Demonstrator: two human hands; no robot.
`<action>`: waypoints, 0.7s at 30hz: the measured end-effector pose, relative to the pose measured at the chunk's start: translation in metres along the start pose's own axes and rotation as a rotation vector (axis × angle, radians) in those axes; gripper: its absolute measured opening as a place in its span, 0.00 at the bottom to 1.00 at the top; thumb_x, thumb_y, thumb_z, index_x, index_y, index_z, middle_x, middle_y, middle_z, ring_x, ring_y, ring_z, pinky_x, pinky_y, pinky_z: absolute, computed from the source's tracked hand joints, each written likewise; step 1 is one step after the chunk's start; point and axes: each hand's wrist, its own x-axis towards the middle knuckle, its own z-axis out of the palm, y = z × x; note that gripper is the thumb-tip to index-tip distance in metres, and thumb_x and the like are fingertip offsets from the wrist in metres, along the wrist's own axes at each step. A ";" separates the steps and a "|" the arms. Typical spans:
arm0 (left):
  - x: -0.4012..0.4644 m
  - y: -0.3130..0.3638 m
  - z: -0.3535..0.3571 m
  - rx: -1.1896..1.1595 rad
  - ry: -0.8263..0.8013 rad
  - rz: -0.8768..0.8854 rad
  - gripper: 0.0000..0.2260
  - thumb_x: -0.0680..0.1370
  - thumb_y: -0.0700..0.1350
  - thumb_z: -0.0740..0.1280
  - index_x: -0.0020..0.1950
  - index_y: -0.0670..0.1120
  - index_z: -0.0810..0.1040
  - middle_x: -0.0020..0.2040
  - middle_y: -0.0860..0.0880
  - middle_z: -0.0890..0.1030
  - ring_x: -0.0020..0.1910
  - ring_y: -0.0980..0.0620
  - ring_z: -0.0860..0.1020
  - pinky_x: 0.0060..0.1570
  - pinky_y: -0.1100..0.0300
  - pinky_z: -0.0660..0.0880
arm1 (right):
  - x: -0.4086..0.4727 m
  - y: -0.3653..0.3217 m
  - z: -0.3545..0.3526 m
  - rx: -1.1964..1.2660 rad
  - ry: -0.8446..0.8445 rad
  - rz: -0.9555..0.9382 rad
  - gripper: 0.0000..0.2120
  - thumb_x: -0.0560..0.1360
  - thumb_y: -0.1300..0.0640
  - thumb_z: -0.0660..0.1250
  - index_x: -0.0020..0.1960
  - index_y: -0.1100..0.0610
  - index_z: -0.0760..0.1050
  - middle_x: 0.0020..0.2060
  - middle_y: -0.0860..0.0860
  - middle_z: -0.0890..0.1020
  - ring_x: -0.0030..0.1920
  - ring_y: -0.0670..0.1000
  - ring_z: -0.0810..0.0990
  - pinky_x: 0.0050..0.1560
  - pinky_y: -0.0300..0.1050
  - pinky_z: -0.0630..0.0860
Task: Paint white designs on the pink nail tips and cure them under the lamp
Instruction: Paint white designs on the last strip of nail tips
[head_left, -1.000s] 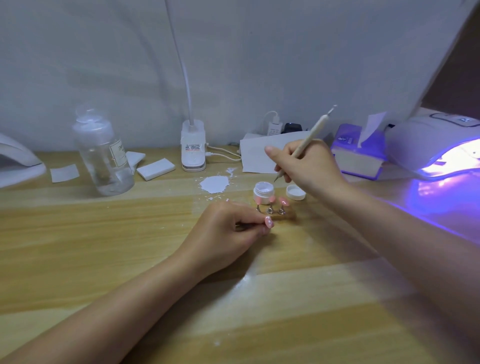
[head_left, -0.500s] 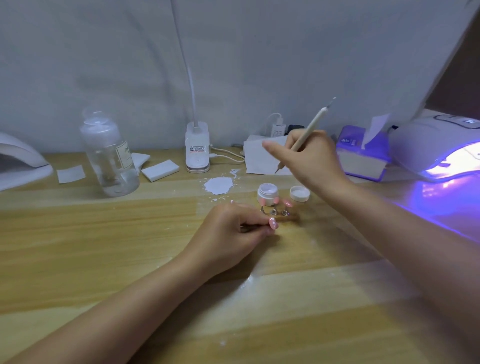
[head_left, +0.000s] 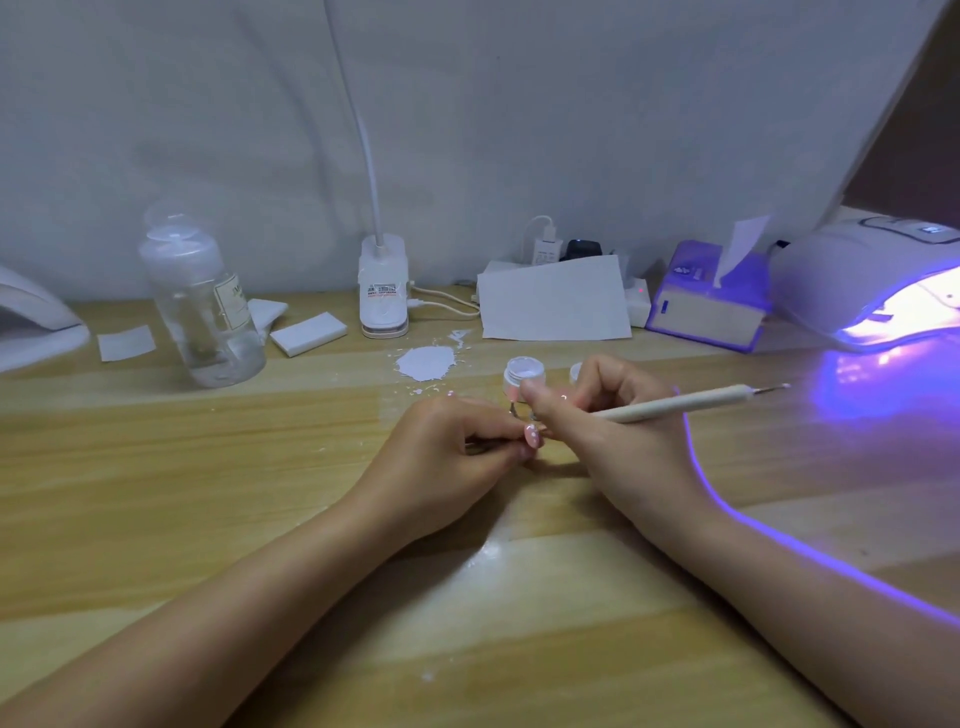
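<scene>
The left hand (head_left: 441, 452) rests on the wooden worktop (head_left: 208, 493), its fingers curled and pinching a thin metal holder that carries a pink nail tip (head_left: 689, 435) bearing white dots. The right hand (head_left: 597, 415) sits just beside it at 3 o'clock, fingers closed around a dotting pen (head_left: 675, 404) whose shaft points toward 3 o'clock; the working end is hidden behind the fingers near the nail tip. An open paint jar (head_left: 523, 373) stands directly behind both hands at 12 o'clock, touching neither. The curing lamp (head_left: 872, 280) glows violet at 2 o'clock, well apart. A clear bottle (head_left: 200, 312) stands at 10 o'clock, and a tissue box (head_left: 709, 304) sits beside the lamp.
</scene>
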 end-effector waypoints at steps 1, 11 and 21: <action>0.000 0.000 0.000 0.001 -0.003 0.000 0.05 0.72 0.38 0.70 0.45 0.45 0.84 0.38 0.51 0.83 0.39 0.58 0.79 0.46 0.57 0.75 | 0.001 0.001 0.001 0.014 -0.009 0.002 0.22 0.71 0.68 0.69 0.25 0.57 0.62 0.16 0.43 0.72 0.38 0.52 0.83 0.32 0.26 0.70; 0.000 -0.002 0.001 0.005 -0.011 0.000 0.04 0.72 0.38 0.70 0.44 0.44 0.84 0.38 0.48 0.84 0.40 0.53 0.80 0.44 0.55 0.74 | 0.001 0.000 0.003 0.043 -0.009 0.018 0.23 0.70 0.78 0.60 0.25 0.56 0.61 0.12 0.44 0.67 0.17 0.38 0.70 0.26 0.22 0.66; 0.000 -0.001 0.000 0.013 -0.019 0.004 0.04 0.72 0.37 0.70 0.43 0.43 0.84 0.38 0.47 0.84 0.40 0.53 0.80 0.44 0.55 0.74 | 0.002 -0.001 0.004 0.054 -0.050 0.025 0.22 0.70 0.78 0.60 0.26 0.57 0.61 0.13 0.44 0.68 0.17 0.39 0.69 0.26 0.23 0.66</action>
